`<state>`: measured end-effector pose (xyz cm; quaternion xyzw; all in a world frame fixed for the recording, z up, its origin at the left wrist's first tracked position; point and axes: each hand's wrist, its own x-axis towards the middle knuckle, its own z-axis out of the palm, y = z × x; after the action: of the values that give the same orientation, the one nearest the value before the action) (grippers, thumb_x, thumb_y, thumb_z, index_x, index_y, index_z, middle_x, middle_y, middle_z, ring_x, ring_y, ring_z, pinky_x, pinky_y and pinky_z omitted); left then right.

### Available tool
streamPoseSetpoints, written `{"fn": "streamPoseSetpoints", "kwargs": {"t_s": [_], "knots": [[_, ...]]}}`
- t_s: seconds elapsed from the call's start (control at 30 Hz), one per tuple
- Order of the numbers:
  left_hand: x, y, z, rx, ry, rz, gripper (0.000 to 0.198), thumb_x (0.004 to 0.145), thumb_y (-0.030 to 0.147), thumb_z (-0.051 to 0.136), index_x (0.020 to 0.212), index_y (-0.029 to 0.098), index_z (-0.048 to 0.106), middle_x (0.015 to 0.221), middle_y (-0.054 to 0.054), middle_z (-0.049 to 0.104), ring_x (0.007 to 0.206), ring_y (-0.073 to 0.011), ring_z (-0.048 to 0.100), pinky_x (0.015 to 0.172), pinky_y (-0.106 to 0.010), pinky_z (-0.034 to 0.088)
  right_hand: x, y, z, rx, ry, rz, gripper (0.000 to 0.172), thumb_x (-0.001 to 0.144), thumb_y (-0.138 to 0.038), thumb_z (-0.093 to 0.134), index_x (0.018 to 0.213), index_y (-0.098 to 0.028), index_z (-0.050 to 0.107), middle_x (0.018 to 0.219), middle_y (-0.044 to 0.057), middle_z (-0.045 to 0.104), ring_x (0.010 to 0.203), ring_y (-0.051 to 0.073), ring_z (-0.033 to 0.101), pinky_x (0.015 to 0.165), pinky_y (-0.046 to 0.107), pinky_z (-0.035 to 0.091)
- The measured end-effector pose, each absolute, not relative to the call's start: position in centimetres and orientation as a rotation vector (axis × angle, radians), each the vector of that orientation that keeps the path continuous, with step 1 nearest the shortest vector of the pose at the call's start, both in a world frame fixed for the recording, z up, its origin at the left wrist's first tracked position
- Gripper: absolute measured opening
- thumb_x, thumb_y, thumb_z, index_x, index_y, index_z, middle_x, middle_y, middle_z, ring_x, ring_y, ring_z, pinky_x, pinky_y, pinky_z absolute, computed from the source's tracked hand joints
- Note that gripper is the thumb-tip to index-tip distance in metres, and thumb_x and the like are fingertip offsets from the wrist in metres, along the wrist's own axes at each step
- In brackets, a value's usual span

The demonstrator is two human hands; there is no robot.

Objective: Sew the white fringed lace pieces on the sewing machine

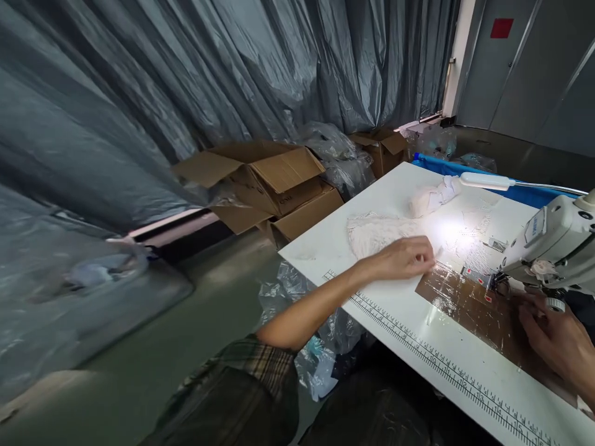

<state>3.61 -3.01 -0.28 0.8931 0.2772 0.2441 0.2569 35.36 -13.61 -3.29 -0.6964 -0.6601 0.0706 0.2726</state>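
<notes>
My left hand (pixel 405 257) is over the white table, thumb and fingers pinched together at the near edge of the pale lace fabric (pixel 372 230). Whatever its fingertips hold is too small to make out. On the right, my right hand (pixel 555 337) is beside the head of a white sewing machine (pixel 548 238), low by the needle area. Its fingers are curled inward, partly in shadow, and what they grip is hidden. Between the hands lies a brown plate (pixel 458 297) strewn with thread bits, with the presser foot (pixel 499 284) at its far edge.
A bundle of pale fabric (pixel 432 197) lies farther back under a lamp (pixel 487 181). A printed ruler scale (pixel 418 347) runs along the near side of the tabletop (pixel 320 244). Open cardboard boxes (pixel 288 170) and plastic bags (pixel 344 158) stand on the floor beyond, before a grey curtain (pixel 279 68).
</notes>
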Motion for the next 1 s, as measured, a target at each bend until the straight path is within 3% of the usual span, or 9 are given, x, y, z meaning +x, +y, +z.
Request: {"fn": "streamPoseSetpoints", "kwargs": {"t_s": [0.1, 0.23, 0.37, 0.5, 0.6, 0.7, 0.83, 1.0], "knots": [[6.9, -6.3, -0.9, 2.438, 0.346, 0.517, 0.02, 0.098, 0.026, 0.049, 0.086, 0.015, 0.062, 0.1, -0.011, 0.066, 0.091, -0.0167, 0.062, 0.078, -0.031, 0.054, 35.4, -14.3, -2.0, -1.893, -1.898, 0.271, 0.048, 0.077, -0.053, 0.045, 0.099, -0.022, 0.074, 0.096, 0.012, 0.072, 0.08, 0.028, 0.069, 0.072, 0.042, 0.053], [9.0, -7.7, -0.8, 2.485, 0.095, 0.482, 0.018, 0.099, 0.025, 0.05, 0.106, 0.015, 0.062, 0.118, -0.015, 0.064, 0.108, -0.0204, 0.059, 0.093, -0.036, 0.053, 34.6, -15.2, -0.8, -1.835, -1.885, 0.299, 0.044, 0.081, -0.048, 0.045, 0.102, -0.019, 0.072, 0.092, 0.01, 0.072, 0.085, 0.025, 0.068, 0.074, 0.037, 0.053], [7.9, -4.2, -0.1, 2.618, 0.485, 0.392, 0.025, 0.102, 0.028, 0.041, 0.105, 0.015, 0.062, 0.11, -0.012, 0.062, 0.097, -0.0198, 0.058, 0.082, -0.033, 0.049, 33.5, -16.4, -1.4, -1.788, -1.824, 0.277, 0.039, 0.087, -0.046, 0.045, 0.103, -0.019, 0.069, 0.094, 0.01, 0.071, 0.085, 0.023, 0.066, 0.076, 0.035, 0.052], [6.3, -1.7, -0.2, 2.611, 0.724, 0.227, 0.024, 0.098, 0.038, 0.05, 0.095, 0.016, 0.06, 0.102, -0.009, 0.058, 0.088, -0.0193, 0.054, 0.072, -0.029, 0.042, 31.5, -17.2, -2.8, -1.895, -1.8, 0.171, 0.043, 0.089, -0.055, 0.047, 0.095, -0.017, 0.067, 0.09, 0.012, 0.066, 0.083, 0.025, 0.062, 0.074, 0.038, 0.05], [5.9, -2.3, -0.1, 2.581, 0.706, 0.253, 0.024, 0.097, 0.037, 0.049, 0.085, 0.016, 0.056, 0.099, -0.008, 0.057, 0.084, -0.0178, 0.052, 0.069, -0.028, 0.04, 30.4, -17.7, -2.7, -1.871, -1.816, 0.189, 0.041, 0.092, -0.053, 0.043, 0.082, -0.019, 0.063, 0.088, 0.012, 0.063, 0.083, 0.024, 0.06, 0.074, 0.037, 0.049], [5.9, -4.0, 1.3, 2.489, 0.545, 0.237, 0.024, 0.097, 0.035, 0.045, 0.083, 0.018, 0.053, 0.091, -0.006, 0.06, 0.079, -0.0155, 0.052, 0.07, -0.029, 0.041, 30.5, -18.4, -1.5, -1.709, -1.815, 0.472, 0.041, 0.092, -0.055, 0.043, 0.074, -0.021, 0.057, 0.087, 0.01, 0.064, 0.079, 0.021, 0.06, 0.07, 0.034, 0.05], [6.4, -5.6, 3.8, 2.142, 0.382, 0.155, 0.018, 0.093, 0.036, 0.052, 0.089, 0.019, 0.055, 0.081, -0.002, 0.063, 0.066, -0.0109, 0.054, 0.059, -0.024, 0.042, 32.1, -18.9, 0.3, -1.62, -1.509, 0.949, 0.041, 0.083, -0.061, 0.056, 0.074, -0.021, 0.053, 0.063, 0.0, 0.056, 0.052, 0.012, 0.05, 0.048, 0.024, 0.042], [7.9, -4.3, 2.7, 2.303, 0.519, 0.301, 0.019, 0.091, 0.029, 0.054, 0.104, 0.016, 0.056, 0.091, -0.006, 0.065, 0.067, -0.0112, 0.054, 0.059, -0.024, 0.041, 33.6, -16.8, 0.4, -1.676, -1.161, 0.89, 0.045, 0.066, -0.056, 0.072, 0.088, -0.02, 0.054, 0.06, -0.004, 0.054, 0.048, 0.01, 0.047, 0.045, 0.023, 0.038]]}}
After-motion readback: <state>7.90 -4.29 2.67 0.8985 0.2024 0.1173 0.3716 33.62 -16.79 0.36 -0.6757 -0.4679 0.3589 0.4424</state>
